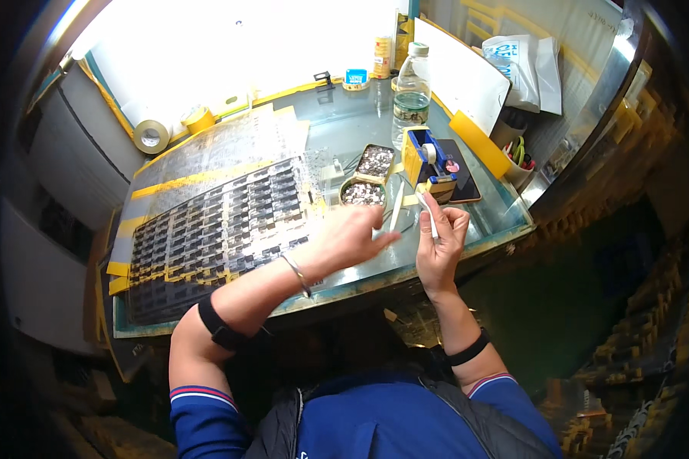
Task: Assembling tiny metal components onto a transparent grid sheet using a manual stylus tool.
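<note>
In my right hand [442,249], pinched between thumb and fingers, is a slim white stick-like tool [433,218]; its tip points up toward the tape dispenser [429,157]. My left hand [348,239] hovers over the glass table, thumb stretched out and fingers loosely bent, with nothing visible in it. Just beyond it, two small tins [363,193] hold many small pale and dark flakes. Between the hands lies a thin pale strip [397,205]. Left of my left hand, a sheet with rows of dark rectangles [222,222] lies flat, partly hidden by my forearm.
A half-filled plastic bottle [411,99] stands behind the blue and yellow dispenser, with a dark flat phone-like slab [467,180] to its right. Tape rolls [151,136] sit at the far left. A pen holder [519,164] is at the right edge.
</note>
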Demonstrator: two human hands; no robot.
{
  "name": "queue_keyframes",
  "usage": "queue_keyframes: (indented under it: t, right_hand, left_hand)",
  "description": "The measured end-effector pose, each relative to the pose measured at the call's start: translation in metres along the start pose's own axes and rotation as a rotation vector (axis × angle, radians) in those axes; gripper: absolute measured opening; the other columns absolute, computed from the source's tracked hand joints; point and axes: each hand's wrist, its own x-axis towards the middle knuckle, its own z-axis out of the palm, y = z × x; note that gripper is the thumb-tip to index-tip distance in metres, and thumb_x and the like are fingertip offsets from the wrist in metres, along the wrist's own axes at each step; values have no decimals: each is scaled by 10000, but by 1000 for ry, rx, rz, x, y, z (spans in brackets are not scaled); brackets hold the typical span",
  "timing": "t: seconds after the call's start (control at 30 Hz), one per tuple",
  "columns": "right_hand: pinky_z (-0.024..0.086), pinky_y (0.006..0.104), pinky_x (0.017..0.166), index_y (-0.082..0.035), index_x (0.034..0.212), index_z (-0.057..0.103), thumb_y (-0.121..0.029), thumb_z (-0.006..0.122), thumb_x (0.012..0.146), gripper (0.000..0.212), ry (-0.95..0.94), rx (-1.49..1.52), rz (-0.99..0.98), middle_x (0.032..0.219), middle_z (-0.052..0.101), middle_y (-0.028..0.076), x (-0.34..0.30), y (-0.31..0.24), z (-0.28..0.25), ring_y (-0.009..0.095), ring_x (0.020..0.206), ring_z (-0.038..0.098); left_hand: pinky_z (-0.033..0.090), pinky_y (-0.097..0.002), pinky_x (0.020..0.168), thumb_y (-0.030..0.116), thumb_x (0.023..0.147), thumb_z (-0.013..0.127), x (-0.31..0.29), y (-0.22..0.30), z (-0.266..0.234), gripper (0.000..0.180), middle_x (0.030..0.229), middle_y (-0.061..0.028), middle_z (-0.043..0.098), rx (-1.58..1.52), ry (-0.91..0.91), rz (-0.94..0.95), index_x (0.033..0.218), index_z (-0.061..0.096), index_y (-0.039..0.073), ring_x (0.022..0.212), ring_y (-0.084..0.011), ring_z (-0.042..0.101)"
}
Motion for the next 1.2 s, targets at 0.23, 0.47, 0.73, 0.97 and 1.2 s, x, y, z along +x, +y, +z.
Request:
queue_keyframes:
  t: [0.23,0.47,0.73,0.97,1.2]
  right_hand:
    - [410,310,801,-137,1311,643,-4,644,879,452,-64,-71,-18,953,444,72,0,5,3,214,879,450]
    - [333,424,881,-184,1329,627,-221,737,779,563,-300,-290,-311,977,459,84,-6,-30,6,232,931,461]
    - [444,411,660,-79,1013,701,-196,708,873,182,-310,78,-265,761,533,81,-28,-34,25,270,705,541]
    - [502,379,741,-19,1018,691,-115,699,853,191,-500,251,-194,894,645,131,-18,-48,5,307,812,608]
    - [532,392,815,-71,928,725,-15,730,730,206,-719,255,-324,933,712,80,-26,-51,-4,285,911,667]
  left_hand:
    - [493,-499,616,277,935,591,-10,-3,22,357,682,-235,631,-43,-144,-102,737,591,-20,673,-420,640]
    - [478,-408,548,174,897,638,-87,21,-34,251,606,-191,591,-423,59,-276,742,595,-18,560,-338,617]
    - [474,-437,941,239,823,779,-143,8,-16,435,1154,-186,639,-10,398,-27,1152,624,0,1076,-347,612]
    - [407,-490,1071,196,815,768,-178,-12,18,438,1219,-153,619,76,381,-51,1200,645,28,1173,-342,575]
    - [432,-507,1051,171,788,784,-173,-5,16,397,1128,-133,630,123,415,-94,1163,683,91,1100,-322,600]
